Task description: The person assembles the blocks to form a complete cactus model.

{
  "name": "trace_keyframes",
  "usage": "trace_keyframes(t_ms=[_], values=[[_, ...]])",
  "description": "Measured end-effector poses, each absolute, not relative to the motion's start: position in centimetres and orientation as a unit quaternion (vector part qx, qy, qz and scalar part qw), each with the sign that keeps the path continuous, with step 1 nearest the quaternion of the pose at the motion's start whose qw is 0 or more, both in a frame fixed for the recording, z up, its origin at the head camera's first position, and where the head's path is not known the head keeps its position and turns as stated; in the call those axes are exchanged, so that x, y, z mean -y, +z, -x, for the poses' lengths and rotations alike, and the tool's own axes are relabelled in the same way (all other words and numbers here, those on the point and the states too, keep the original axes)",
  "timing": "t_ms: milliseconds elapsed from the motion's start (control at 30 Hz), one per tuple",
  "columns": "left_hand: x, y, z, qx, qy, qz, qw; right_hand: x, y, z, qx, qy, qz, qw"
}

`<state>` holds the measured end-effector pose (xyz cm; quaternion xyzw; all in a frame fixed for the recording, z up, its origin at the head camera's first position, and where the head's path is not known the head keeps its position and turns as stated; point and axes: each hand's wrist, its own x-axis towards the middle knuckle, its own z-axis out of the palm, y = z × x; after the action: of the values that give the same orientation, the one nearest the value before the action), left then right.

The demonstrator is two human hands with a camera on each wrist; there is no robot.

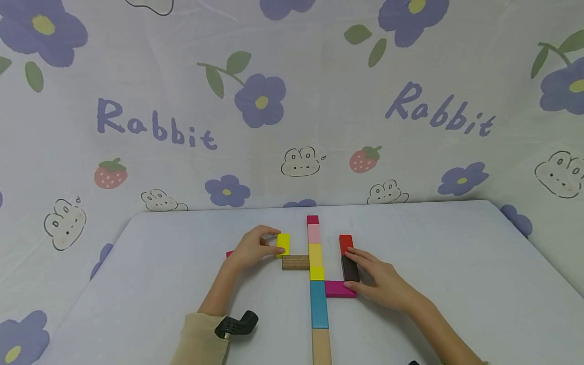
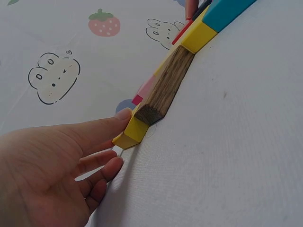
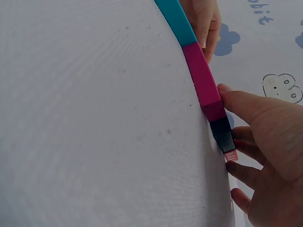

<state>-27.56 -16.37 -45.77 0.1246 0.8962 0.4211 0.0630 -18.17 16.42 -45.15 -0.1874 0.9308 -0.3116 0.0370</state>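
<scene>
My left hand [image 1: 252, 247] pinches a yellow block [image 1: 283, 243] between thumb and fingers. This block meets the outer end of a brown wood-grain block [image 1: 295, 262], which branches left from a long column of coloured blocks. My right hand [image 1: 383, 281] lies right of the column, fingers fairly straight. Its thumb touches a magenta block [image 1: 336, 289] that branches right from the column's blue block [image 1: 319, 304]. The right fingertips are by the join of a black block [image 1: 350, 268] and a red block [image 1: 345, 244], set in line beyond the magenta one.
The column continues with a yellow block [image 1: 317, 274], a pale yellow block [image 1: 316, 255], a pink block [image 1: 314, 233] and a crimson block [image 1: 312, 219] at its far end. A tan wooden block [image 1: 321, 347] is nearest. Behind the left hand, a red piece [image 1: 229, 254] is mostly hidden.
</scene>
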Motion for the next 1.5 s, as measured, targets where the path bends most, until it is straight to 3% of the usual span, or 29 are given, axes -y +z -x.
trace_keyframes(t_ms=[600,1033,1500], values=[[17.1,-44.7,27.5,-0.889,0.443,-0.103,0.048,-16.6,-45.2,18.4,-0.932,-0.311,0.184,0.041],[20.8,-43.8,26.4,-0.883,0.46,-0.089,-0.016,-16.2,-45.2,18.2,-0.933,-0.309,0.177,0.046],[25.3,-43.9,24.2,-0.882,0.468,-0.059,-0.003,-16.3,-45.0,18.3,-0.934,-0.308,0.173,0.048]])
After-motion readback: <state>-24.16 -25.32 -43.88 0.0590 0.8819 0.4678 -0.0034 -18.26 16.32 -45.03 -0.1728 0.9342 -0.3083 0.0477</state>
